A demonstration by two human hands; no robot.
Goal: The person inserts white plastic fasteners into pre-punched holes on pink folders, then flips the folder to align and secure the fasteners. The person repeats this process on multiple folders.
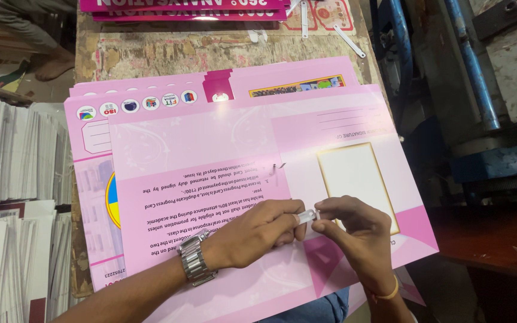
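Low in the middle of the frame, the left hand (264, 230) and the right hand (354, 230) meet over a small white plastic strip (307, 216), each grip pinched shut on one end of it, fingertips nearly touching, which looks like a way to keep the little piece steady and lined up just above the card. That pink printed card (258, 179) lies flat beneath both hands, its text upside down to the wearer, so the hands press it still with their own weight. A metal wristwatch (195, 258) sits on the left wrist and a thin orange band (387, 294) on the right. Under the top card a fanned stack of similar pink cards (91, 155) spreads toward the left and upper part of the frame, offset so each sheet can be taken singly. All this rests on a worn, scuffed wooden surface (169, 51), where loose white strips (349, 40) lie at the top. Piles of white paper (13, 155) fill the left edge; a blue-painted machine (480, 78) stands at the right.
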